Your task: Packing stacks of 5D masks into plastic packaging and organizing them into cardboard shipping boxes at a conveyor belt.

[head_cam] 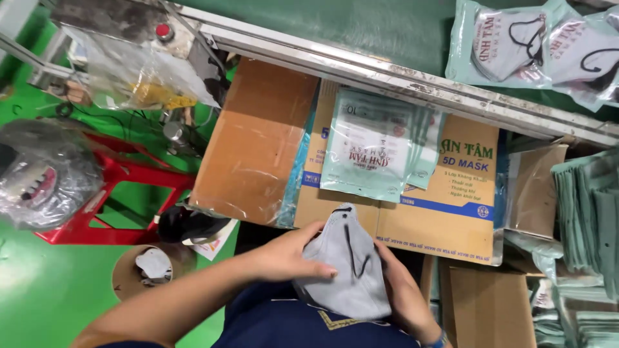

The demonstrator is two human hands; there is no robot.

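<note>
**Grey mask held between both hands, long axis running away from the body**

A folded grey face mask [348, 261] sits low in the middle of the head view, just above the person's dark blue shirt [284, 325]. Its long axis runs from the lap up toward the cardboard box [445, 212], tilted a little to the left, with the narrow rounded end pointing away from the person and the wider end nearest the body. A black ear loop lies along its middle.

The left hand [287, 254] lies on the mask's left edge, its fingers [319, 270] pressed together and laid flat across the fabric. The right hand [403, 290] cups the mask's right edge from beneath; its fingers are mostly hidden under the fabric, so I cannot tell how they are set, only that they bear against the mask.

Just beyond the mask's far tip, a flat pale green mask packet [367, 145] rests on top of the box. More sealed packets [535, 45] lie on the green belt [361, 26] at upper right, and a stack of empty green pouches [590, 219] stands at the right. A red stool [109, 193] is on the green floor at left.
</note>
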